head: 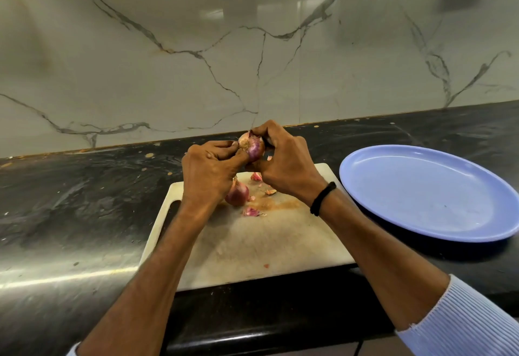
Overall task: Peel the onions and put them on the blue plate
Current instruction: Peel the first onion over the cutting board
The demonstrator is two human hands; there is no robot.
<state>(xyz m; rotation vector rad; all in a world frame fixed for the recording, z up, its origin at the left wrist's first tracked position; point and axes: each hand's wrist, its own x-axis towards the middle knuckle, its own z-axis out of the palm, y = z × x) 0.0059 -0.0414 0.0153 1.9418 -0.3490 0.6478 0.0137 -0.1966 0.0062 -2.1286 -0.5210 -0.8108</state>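
Both hands met above the far end of the cutting board point(266, 243). The left hand point(209, 170) pinched the rooty end of a red onion point(252, 146), and the right hand point(283, 159) curled its fingers over the top and far side, gripping it. The onion sat between the two sets of fingertips, lifted off the board. Under the left knuckles a second onion point(238, 194) lay on the board with peel scraps point(251, 212) near it. The blue plate point(429, 195) stood on the counter, well right of the right fingers.

Pinching left hand point(209, 170), gripping right hand point(283, 164)
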